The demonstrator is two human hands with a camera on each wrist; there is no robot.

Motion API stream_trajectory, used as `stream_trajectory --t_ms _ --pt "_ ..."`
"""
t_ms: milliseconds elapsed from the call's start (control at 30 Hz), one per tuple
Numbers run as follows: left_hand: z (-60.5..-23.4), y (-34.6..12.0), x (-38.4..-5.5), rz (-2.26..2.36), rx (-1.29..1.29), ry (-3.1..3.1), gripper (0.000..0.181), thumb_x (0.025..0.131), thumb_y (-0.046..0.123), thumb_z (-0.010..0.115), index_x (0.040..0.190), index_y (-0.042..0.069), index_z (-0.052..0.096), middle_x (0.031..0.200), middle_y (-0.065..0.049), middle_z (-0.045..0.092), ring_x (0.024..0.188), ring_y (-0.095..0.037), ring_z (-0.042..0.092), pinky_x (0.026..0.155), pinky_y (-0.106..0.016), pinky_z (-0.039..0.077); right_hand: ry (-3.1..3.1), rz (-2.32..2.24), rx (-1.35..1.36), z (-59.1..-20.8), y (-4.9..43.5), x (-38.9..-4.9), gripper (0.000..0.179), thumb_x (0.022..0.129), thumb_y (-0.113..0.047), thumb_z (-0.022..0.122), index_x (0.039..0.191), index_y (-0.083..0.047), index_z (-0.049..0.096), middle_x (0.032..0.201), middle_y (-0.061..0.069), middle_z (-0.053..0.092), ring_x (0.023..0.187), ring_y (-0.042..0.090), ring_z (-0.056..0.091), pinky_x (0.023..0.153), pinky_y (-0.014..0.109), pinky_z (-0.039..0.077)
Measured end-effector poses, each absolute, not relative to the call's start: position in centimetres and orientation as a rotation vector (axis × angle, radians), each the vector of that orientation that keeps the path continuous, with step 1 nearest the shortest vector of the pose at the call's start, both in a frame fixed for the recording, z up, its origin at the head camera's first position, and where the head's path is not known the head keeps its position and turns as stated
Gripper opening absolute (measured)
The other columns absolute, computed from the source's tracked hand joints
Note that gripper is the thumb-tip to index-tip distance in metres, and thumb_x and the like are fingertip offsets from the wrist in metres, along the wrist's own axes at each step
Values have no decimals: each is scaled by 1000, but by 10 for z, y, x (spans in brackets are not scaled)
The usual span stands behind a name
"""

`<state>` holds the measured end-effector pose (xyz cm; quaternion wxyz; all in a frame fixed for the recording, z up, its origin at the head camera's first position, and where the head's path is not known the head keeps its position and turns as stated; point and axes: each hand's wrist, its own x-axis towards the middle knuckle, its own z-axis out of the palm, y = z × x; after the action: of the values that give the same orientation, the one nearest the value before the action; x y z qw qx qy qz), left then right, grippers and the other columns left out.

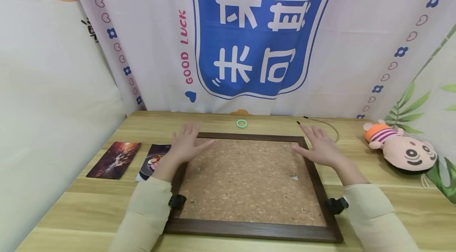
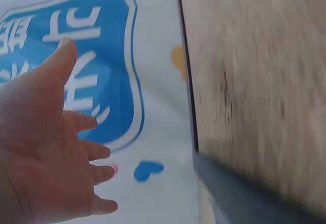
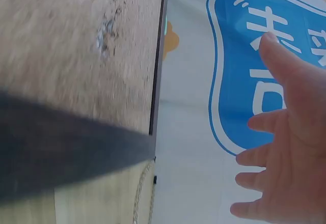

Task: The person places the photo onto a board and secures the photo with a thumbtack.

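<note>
A cork board (image 1: pixel 249 180) in a dark brown wooden frame (image 1: pixel 256 229) lies flat on the table between my two arms. My left hand (image 1: pixel 187 146) is spread over the frame's far left corner, thumb toward the cork. Over the far right corner my right hand (image 1: pixel 320 147) is held the same way, fingers pointing away from me. Both wrist views show straight, parted fingers with nothing in the left palm (image 2: pixel 51 152) or the right palm (image 3: pixel 295 163). Small worn patches mark the cork, the largest a pale one near the right side.
Two picture cards lie left of the board: a reddish one (image 1: pixel 114 160) and a dark food picture (image 1: pixel 154 163) partly behind my left arm. Behind the board are a green ring (image 1: pixel 242 124) and a thin cord (image 1: pixel 333 127). A plush doll (image 1: pixel 400 147) sits at the right.
</note>
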<state>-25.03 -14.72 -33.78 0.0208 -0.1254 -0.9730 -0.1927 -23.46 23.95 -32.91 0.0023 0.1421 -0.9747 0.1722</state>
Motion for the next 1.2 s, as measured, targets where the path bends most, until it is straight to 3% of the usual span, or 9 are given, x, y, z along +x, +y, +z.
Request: stream_trajectory --t_ms 400,567,733,1033,1200 --pt "-355 -218 -233 -737 -226 -2911 88 79 53 50 136 -2 12 136 -28 15 122 -44 11 88 -64 7 -2932 879 551 -340 290 -212 75 85 -34 52 136 4 13 135 31 12 120 48 9 89 61 12" --pt "-365 -238 -226 -707 -214 -2928 94 74 41 63 136 -5 9 132 -34 17 118 -48 16 89 -60 15 -2954 965 461 -353 310 -201 72 87 -35 50 135 6 15 132 33 17 116 51 17 85 62 19" --pt "-372 -250 -223 -782 -148 -2980 94 74 32 67 134 -9 8 128 -38 17 112 -52 21 86 -59 22 -2970 975 376 -364 323 -194 69 88 -36 47 133 8 19 129 35 23 112 52 24 83 61 24" --pt "-390 -264 -231 -1013 -181 -2926 91 74 20 67 134 -9 6 132 -36 12 117 -50 14 90 -58 18 -2994 965 245 -377 340 -186 64 88 -34 47 129 10 27 123 36 31 106 52 32 81 59 28" --pt "-397 -270 -229 -932 -105 -2982 92 73 27 68 132 -13 9 128 -39 18 114 -51 18 89 -58 20 -2955 1036 198 -388 347 -188 60 88 -32 49 124 13 34 117 35 39 105 48 38 82 54 31"
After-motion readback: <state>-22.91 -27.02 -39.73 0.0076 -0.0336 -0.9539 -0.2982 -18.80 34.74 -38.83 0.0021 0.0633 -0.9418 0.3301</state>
